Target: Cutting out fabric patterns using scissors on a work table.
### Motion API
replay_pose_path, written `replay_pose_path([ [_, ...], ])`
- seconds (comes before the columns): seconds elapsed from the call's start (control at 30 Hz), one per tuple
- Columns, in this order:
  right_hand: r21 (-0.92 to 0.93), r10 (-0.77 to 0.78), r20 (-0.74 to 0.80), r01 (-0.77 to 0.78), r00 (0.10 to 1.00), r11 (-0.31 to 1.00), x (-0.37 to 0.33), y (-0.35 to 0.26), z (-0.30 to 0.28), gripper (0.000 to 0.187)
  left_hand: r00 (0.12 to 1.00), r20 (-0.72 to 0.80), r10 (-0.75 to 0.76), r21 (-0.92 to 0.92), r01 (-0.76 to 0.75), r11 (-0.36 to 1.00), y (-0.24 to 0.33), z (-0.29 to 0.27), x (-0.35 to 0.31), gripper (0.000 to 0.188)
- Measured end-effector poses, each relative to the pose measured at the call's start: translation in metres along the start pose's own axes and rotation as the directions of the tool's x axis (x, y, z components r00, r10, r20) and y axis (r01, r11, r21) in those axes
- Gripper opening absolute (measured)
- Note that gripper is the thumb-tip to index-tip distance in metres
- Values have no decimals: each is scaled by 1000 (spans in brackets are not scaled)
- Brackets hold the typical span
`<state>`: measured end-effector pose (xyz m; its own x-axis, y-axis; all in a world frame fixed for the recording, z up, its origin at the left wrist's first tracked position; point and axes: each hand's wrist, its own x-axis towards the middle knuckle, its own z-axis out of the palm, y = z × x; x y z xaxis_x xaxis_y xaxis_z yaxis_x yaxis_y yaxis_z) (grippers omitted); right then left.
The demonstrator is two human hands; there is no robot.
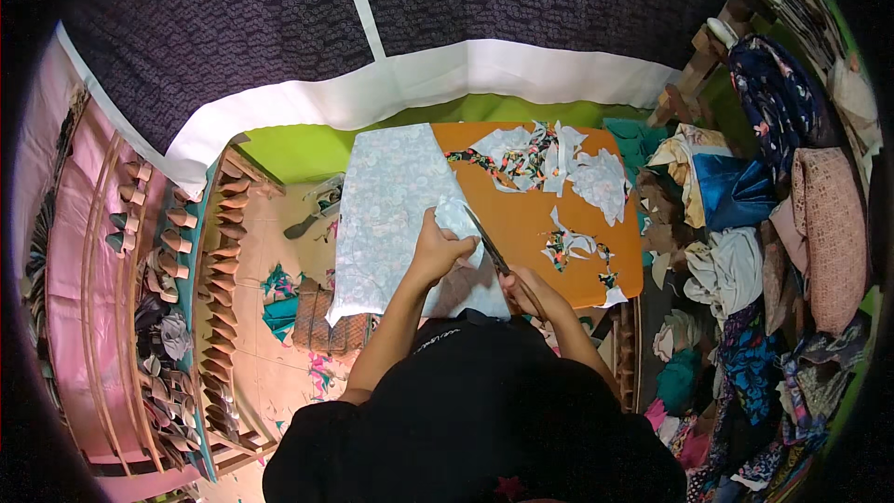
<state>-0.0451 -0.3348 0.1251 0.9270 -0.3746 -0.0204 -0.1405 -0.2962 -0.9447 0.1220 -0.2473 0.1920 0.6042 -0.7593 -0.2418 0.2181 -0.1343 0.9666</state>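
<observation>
A large pale, faintly patterned fabric (386,186) covers the left part of an orange table (521,233) and hangs to its near edge. My left hand (441,250) is closed on a small whitish piece of cloth (454,217), thumb on top, above the fabric. From the right, my right hand (538,292) grips dark scissors (488,238), whose blades point up and left along the cloth piece's right edge. Whether the blades are apart or together is too small to tell. My right fingers are partly hidden around the handles.
White and floral fabric scraps (535,158) lie on the table's far right, with smaller scraps (570,247) nearer. A rack of wooden shoe forms (222,289) stands left. Fabric piles (731,270) fill the right side. Dark curtains (251,37) hang behind; more cloth (281,315) lies on the floor.
</observation>
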Motion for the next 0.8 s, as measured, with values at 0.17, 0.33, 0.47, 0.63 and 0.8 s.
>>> replay_pose_path([
  [0.17,-16,-23,6,23,1000,1000,0,-15,0,22,1000,7,11,42,-11,999,-4,-3,3,68],
  [0.33,649,374,233,-430,898,628,1,-28,-7,32,999,36,16,103,-20,995,-21,-8,9,71],
  [0.47,462,383,303,-486,873,742,1,-21,-8,75,999,50,5,29,-7,1000,-18,-4,8,74],
  [0.63,346,304,248,-378,920,859,0,-23,-8,75,999,31,19,109,-22,994,-25,-9,10,70],
  [0.8,216,204,188,-243,961,946,2,-28,-11,73,999,45,7,40,-9,999,-20,-9,10,70],
])
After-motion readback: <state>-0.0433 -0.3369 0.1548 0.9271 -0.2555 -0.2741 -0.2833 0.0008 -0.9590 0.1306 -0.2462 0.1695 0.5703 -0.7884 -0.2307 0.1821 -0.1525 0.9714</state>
